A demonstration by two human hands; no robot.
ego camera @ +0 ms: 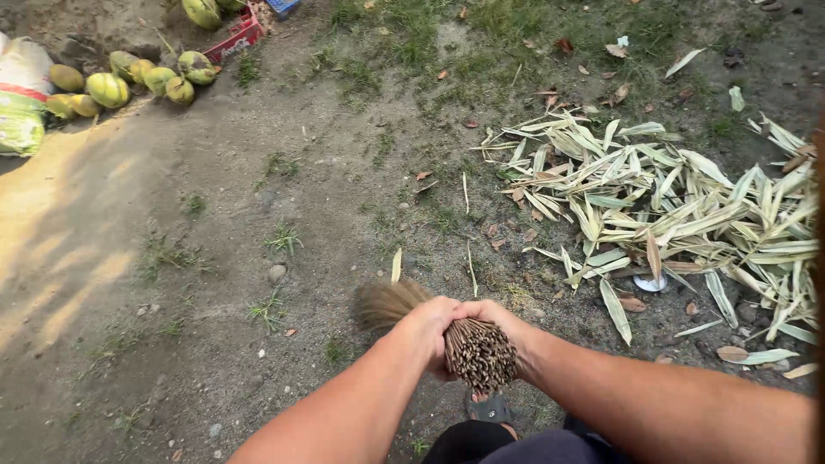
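Both hands, left hand (427, 331) and right hand (498, 322), clamp a stiff stick broom (475, 351) at lower centre. Dry pale leaves (670, 206) heap right; bare packed dirt (172, 258) lies open left.

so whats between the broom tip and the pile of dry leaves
In the head view, between the broom and leaf pile lies mostly bare dirt with a few stray leaves.

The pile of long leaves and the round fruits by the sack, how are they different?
The dry leaves are long, thin, flat and pale straw-green; the fruits are round, plump and yellow-green. The leaves lie scattered at the right, close to the stick broom that both hands grip; the fruits sit bunched at the far left beside a sack. Both rest on bare dirt.
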